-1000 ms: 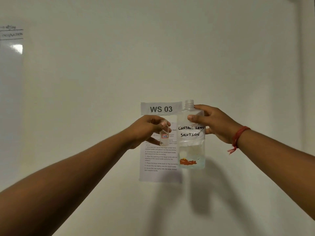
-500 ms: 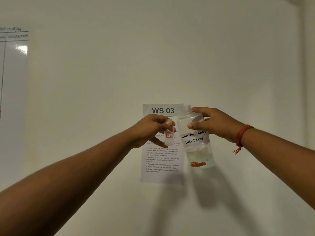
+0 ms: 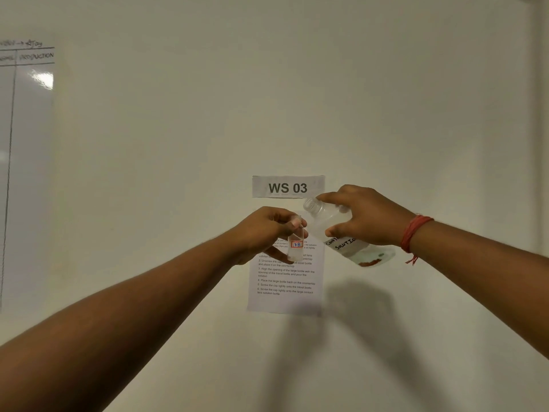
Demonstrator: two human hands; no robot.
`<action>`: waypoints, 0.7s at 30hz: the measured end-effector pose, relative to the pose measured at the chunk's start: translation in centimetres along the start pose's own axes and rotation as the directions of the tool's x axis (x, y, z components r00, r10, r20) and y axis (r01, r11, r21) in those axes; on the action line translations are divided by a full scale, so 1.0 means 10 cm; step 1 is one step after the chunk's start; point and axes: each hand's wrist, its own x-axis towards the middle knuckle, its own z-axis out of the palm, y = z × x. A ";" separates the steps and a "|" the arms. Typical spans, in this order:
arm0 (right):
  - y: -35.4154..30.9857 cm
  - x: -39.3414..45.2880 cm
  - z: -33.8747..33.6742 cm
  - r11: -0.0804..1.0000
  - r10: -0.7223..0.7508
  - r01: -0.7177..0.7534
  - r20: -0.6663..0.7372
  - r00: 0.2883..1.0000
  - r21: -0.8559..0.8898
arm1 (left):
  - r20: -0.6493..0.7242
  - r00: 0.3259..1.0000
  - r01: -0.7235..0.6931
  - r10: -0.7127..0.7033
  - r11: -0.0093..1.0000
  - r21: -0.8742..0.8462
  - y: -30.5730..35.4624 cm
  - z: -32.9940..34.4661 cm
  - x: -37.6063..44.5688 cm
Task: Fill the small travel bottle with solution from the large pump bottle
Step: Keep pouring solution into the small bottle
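Against a pale wall with printed sheets (image 3: 285,281), your left hand (image 3: 261,233) pinches the small travel bottle (image 3: 295,243) upright, while just beside it your right hand (image 3: 365,217) grips the large bottle (image 3: 341,233), tilted, open neck pointing up-left above the small bottle's mouth.

Both arms reach forward, left hand (image 3: 264,233) and right hand (image 3: 367,217) with fingers curled, close together.

A plain pale wall (image 3: 297,84) is being lit from the front; a whiteboard (image 3: 26,162) is glinting at left.
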 end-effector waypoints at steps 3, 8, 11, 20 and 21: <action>-0.02 0.01 0.01 0.997 -0.033 0.033 0.000 0.999 -0.064 | -0.001 1.000 -0.004 0.004 1.000 0.011 -0.02 0.00 0.00; -0.04 0.03 0.03 0.985 -0.071 0.074 0.024 0.997 -0.153 | -0.001 1.000 -0.010 0.010 1.000 0.003 -0.06 0.00 0.00; -0.04 0.04 0.04 0.978 -0.086 0.091 0.033 0.996 -0.186 | 0.000 1.000 -0.015 0.015 1.000 0.011 -0.09 0.00 0.01; -0.06 0.05 0.00 0.959 -0.117 0.124 0.041 0.992 -0.255 | 0.003 1.000 -0.014 0.014 1.000 0.024 -0.10 0.01 0.03; -0.06 0.05 -0.01 0.956 -0.121 0.128 0.044 0.992 -0.264 | 0.003 1.000 -0.012 0.012 1.000 0.022 -0.10 0.01 0.03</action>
